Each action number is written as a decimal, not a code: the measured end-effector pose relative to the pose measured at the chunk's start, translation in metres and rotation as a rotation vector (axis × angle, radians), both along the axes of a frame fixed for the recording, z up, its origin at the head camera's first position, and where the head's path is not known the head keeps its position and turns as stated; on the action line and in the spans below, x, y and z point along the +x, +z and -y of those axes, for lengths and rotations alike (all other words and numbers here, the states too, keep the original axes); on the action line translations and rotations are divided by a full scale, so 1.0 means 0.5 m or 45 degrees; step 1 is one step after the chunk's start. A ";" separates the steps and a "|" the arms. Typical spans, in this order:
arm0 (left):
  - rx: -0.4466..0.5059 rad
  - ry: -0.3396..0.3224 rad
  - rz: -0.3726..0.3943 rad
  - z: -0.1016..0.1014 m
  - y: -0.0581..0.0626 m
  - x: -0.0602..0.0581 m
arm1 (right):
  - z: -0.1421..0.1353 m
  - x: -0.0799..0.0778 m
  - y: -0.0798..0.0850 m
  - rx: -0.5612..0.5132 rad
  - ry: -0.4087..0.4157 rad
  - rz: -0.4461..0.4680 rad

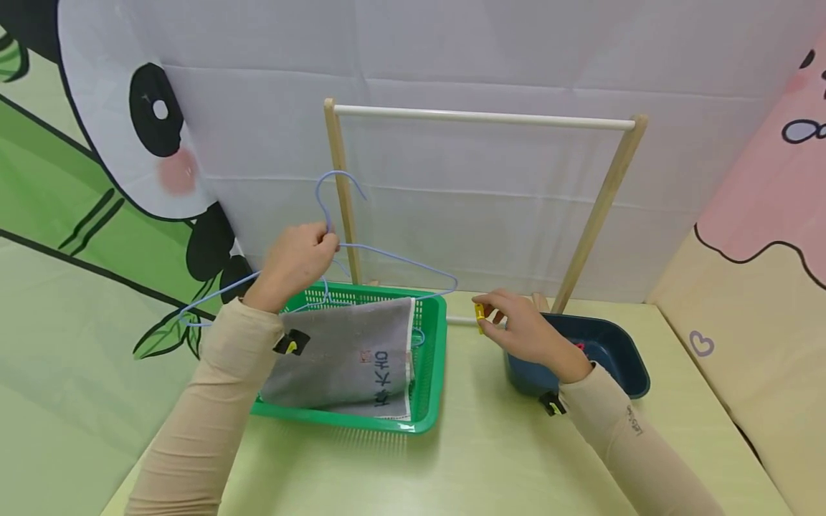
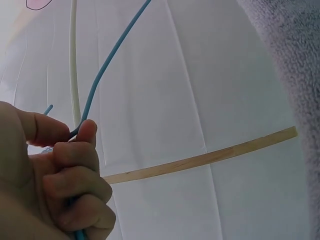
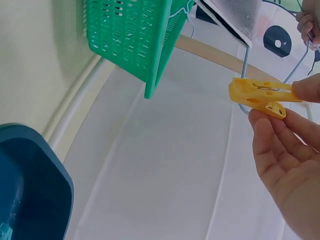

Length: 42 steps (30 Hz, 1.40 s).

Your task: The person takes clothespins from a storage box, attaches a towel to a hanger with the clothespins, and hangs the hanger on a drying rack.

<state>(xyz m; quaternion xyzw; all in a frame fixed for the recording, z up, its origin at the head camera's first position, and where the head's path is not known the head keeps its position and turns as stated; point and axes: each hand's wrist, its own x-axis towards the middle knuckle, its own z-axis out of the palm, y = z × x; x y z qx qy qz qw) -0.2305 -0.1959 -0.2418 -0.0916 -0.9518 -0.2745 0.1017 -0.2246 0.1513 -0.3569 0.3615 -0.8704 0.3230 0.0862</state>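
Holding a blue hanger (image 1: 400, 259) by the neck, just below its hook, in the left grip (image 1: 293, 261), with thumb and forefinger together on the wire and the other fingers curled in. Bearing on its lower bar, by the look of it, a draped grey towel (image 1: 335, 358), seen against a green basket (image 1: 437, 358). Pinching a yellow clip (image 1: 480, 319) between thumb and fingertips in the right grip (image 1: 525, 328), with only the clip's thickness between them. In the head view, up and to the left from the clip to the hanger's right corner: near, but apart. Nearly upright there along the clip's long axis, across a bar tilted slightly up to the right. Nearer to that corner with the right grip than with the left. Reaching in from the lower left with the left grip, back uppermost; from the lower right with the right, past a dark blue tub (image 1: 635, 358), fingers pointing left toward the towel.
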 end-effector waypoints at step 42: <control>0.057 -0.065 -0.055 -0.013 -0.033 0.006 | 0.087 -0.009 0.039 -0.027 0.114 -0.073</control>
